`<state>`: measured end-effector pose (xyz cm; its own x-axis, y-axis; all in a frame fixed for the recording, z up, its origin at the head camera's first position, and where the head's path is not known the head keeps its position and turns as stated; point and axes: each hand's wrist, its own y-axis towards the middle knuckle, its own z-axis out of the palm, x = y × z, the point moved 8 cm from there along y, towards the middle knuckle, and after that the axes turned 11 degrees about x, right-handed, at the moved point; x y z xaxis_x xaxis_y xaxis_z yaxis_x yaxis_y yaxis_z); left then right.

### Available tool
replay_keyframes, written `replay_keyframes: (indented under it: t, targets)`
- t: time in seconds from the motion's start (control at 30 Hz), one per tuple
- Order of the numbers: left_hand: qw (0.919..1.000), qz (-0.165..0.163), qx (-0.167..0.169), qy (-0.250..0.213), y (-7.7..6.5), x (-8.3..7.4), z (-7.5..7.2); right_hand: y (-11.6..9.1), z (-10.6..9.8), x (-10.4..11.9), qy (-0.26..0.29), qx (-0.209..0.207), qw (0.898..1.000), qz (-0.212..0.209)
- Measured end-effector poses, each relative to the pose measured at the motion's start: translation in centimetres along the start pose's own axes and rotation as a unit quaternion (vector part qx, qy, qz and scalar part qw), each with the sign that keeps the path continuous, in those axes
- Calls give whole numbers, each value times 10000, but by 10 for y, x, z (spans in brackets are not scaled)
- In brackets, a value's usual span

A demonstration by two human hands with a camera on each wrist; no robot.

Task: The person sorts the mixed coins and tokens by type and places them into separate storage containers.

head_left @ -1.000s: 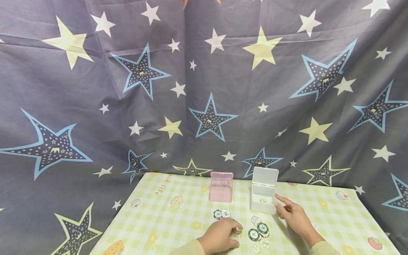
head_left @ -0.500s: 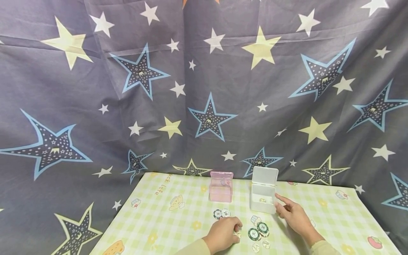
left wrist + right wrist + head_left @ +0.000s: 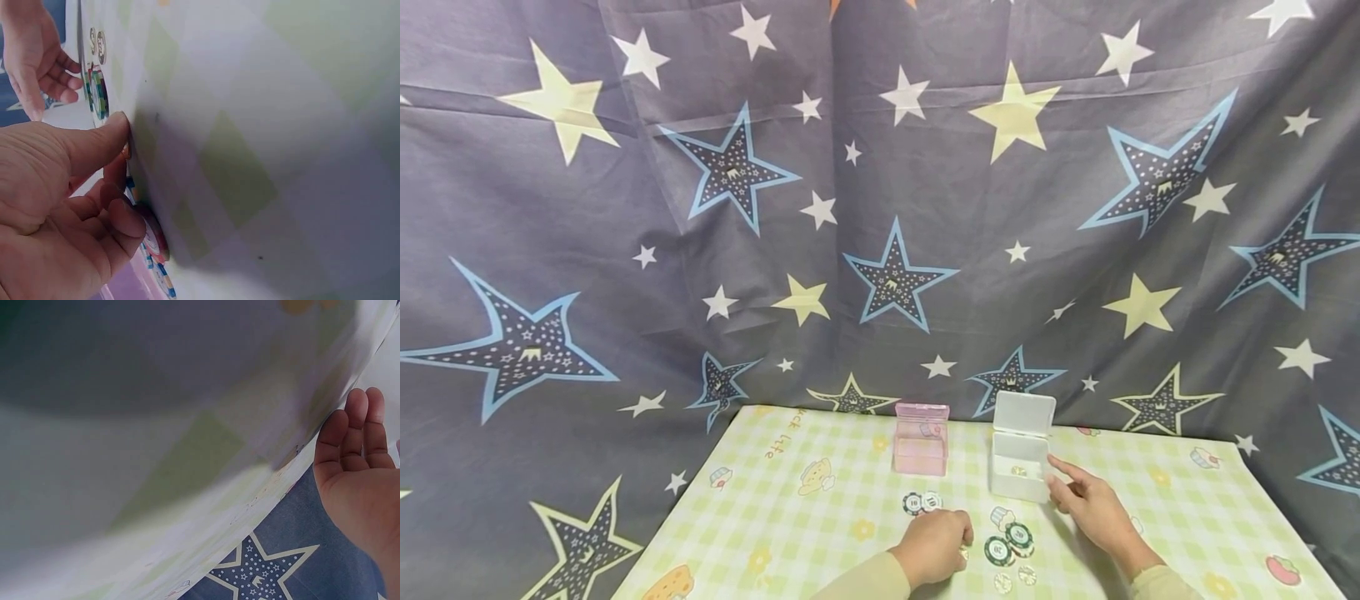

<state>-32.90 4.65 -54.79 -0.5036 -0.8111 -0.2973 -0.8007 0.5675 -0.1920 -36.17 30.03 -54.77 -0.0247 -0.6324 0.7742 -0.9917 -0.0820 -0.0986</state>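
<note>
My left hand (image 3: 934, 546) is low over the table, pinching a small gold coin (image 3: 965, 552) between thumb and fingertips; in the left wrist view a sliver of the coin (image 3: 127, 150) shows between them. The right hand (image 3: 1095, 510) touches the right side of an open white box (image 3: 1018, 487) with its index finger and thumb. In the right wrist view that hand's other fingers (image 3: 354, 428) are loosely extended and hold nothing. One gold coin (image 3: 1018, 472) lies inside the white box. Two more gold coins (image 3: 1027, 575) lie on the cloth near green poker chips (image 3: 997, 550).
An open pink see-through box (image 3: 921, 457) stands left of the white one. Black and white poker chips (image 3: 913, 503) lie just beyond my left hand, and a red chip (image 3: 156, 237) shows beside them in the left wrist view. A star-patterned curtain (image 3: 880, 208) hangs behind the checked tablecloth (image 3: 820, 521).
My left hand has moved slightly right, its fingers closing on the gold coin that lay beside them. The right hand stays at the white box.
</note>
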Motion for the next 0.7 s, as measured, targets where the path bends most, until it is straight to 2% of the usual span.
replay_keyframes:
  t: [0.17,0.27,0.33,0.43,0.5,0.7]
  targets:
    - [9989,-268,117,379,2,-4,0,0,0,1,-59,-5,10000,35]
    - [9974,-342,108,620,15,3,14,0,0,0,-83,-8,10000,37]
    - [9965,-301,65,783,29,12,30,0,0,1,-77,-14,10000,6]
    - [9944,-130,-32,1045,36,15,40,0,0,1,-94,-4,10000,-11]
    - [9937,-78,-70,1115,34,12,38,0,0,1,-89,0,10000,-16]
    - [9955,226,-359,850,-1,-9,3,1,0,1,-102,27,9999,-21]
